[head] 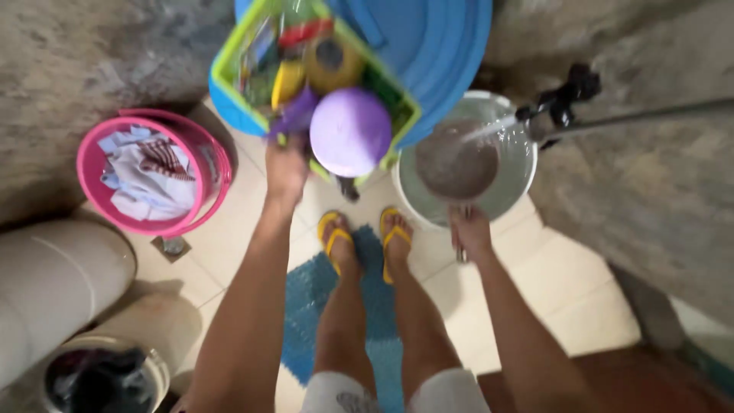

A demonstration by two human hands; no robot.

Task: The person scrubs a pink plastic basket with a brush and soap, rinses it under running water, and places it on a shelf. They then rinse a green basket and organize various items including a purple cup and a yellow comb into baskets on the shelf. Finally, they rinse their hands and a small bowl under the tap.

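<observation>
My left hand [286,170], at centre frame, reaches up to the near edge of a green basket [229,65] and seems to close on a purple thing [293,116] at its rim; motion blur keeps me from telling what that thing is. Just right of it a round purple ball-like object [350,131] bulges from the basket, with a yellow bottle [287,80] and other blurred items packed behind. The basket rests on a blue tub [443,46] whose top is cut off by the upper edge.

My right hand [468,233], right of centre, grips the handle of a dark pan [456,162], held over a white bucket [520,164]. A stream of water from a black tap [558,103] at upper right falls into the pan.

Below, I see feet in yellow sandals [334,233] on a blue mat [313,298]. At left stands a pink basket [95,164] of cloths, and a white toilet [53,283] is partly cut off.
</observation>
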